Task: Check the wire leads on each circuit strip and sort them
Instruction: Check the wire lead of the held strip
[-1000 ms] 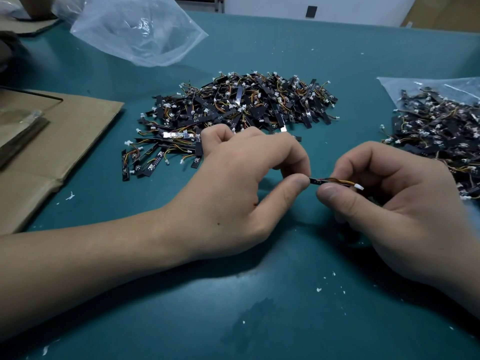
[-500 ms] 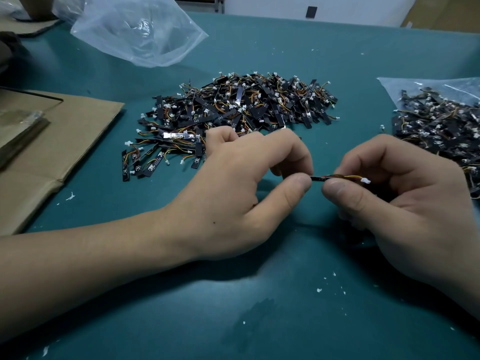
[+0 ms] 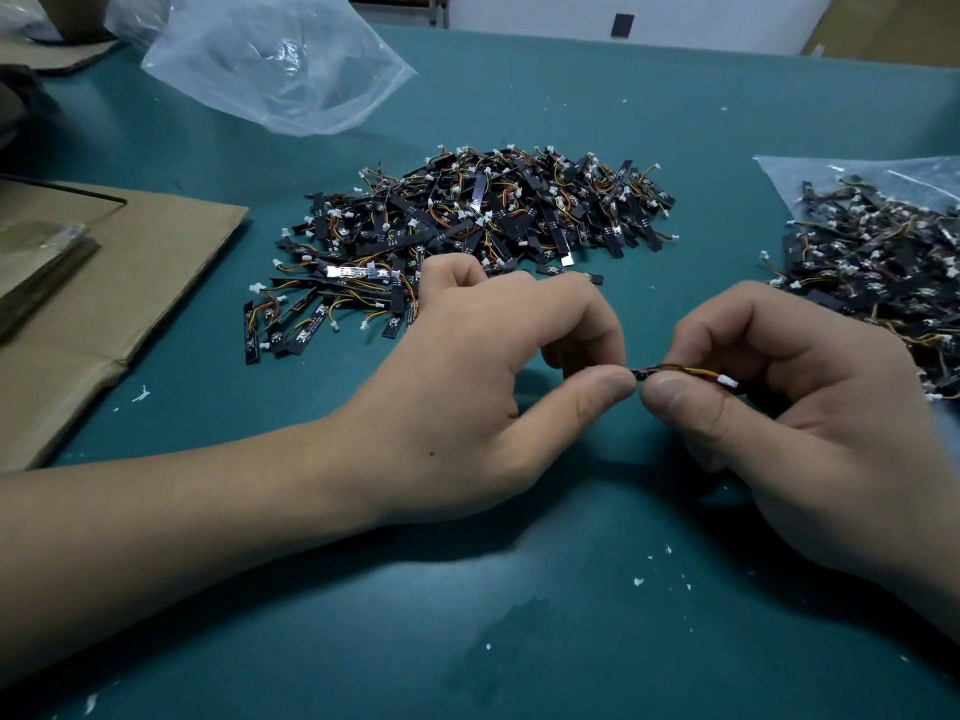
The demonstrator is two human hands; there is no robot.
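A small black circuit strip [image 3: 640,375] with orange and yellow wire leads [image 3: 691,371] and a white connector [image 3: 728,381] is held over the green table. My left hand [image 3: 467,387] pinches the strip's black end between thumb and fingers. My right hand [image 3: 789,407] pinches the leads just beside it, thumb to thumb. A big pile of similar strips [image 3: 467,226] lies behind my left hand. A second pile [image 3: 872,262] lies on a plastic bag at the right.
A clear plastic bag [image 3: 275,59] sits at the back left. Flat cardboard [image 3: 104,283] covers the table's left side. Small white flecks [image 3: 639,582] dot the green table surface [image 3: 519,615] near me.
Both hands kept hold of the strip. My right thumb slid left along the leads until it nearly meets my left thumb.
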